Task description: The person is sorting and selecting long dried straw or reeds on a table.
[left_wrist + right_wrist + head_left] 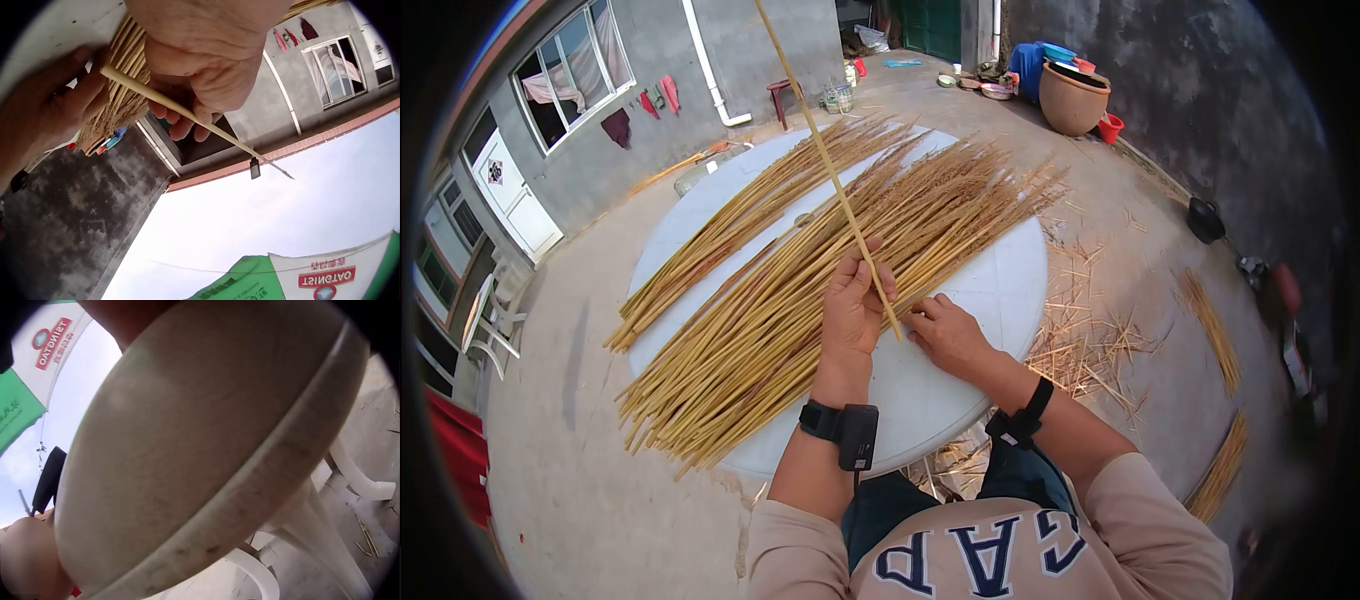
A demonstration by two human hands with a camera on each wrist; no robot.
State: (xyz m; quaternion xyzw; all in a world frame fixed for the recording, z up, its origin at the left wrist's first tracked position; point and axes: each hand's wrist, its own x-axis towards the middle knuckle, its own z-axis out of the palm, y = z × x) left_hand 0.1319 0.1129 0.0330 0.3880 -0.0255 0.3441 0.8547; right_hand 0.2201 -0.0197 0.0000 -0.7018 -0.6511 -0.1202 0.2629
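Note:
One long pale stalk point(837, 180) slants up and away from my left hand point(852, 312), which grips it near its thick lower end. In the left wrist view the stalk point(226, 135) runs from that thick cut end to a thin tip against the sky. Beneath my hands a large pile of stalks point(740, 330) with brown feathery heads covers the white round table point(1025, 280). My right hand point(950, 335) rests low over the table, fingertips bent at the near edge of the pile; I cannot tell whether they pinch a stalk.
A smaller bundle of stalks point(730, 225) lies along the table's far left side. Broken straw point(1085, 325) litters the ground at right, near two loose bundles, one a short sheaf point(1210, 330). A large clay pot point(1072, 98) stands by the dark wall.

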